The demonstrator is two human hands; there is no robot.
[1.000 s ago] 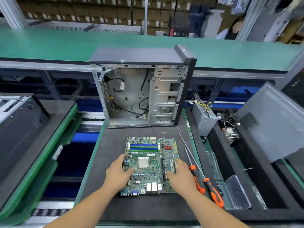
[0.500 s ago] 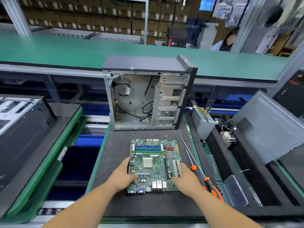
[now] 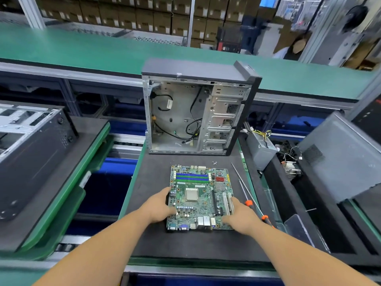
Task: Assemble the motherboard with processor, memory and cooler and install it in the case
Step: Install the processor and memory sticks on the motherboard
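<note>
Motherboard (image 3: 201, 198): lies flat on the dark mat (image 3: 148, 172), near of the case, processor (image 3: 192, 194) seated at its middle, blue and green memory slots (image 3: 192, 177) along its far edge.
Case (image 3: 198, 108): stands upright, side open toward the viewer, loose black cables inside.
Left hand (image 3: 159, 207): fingers spread and resting on the board's left edge, thumb over the near-left components.
Right hand (image 3: 240, 215): fingers lie on the board's right edge by the white expansion slots; whether it grips the edge, I cannot tell.
Screwdrivers (image 3: 250, 200): two, orange-handled, right of the board.
Screws (image 3: 214, 162): small cluster, far of the board.
Power supply (image 3: 260, 150): right of the case.
</note>
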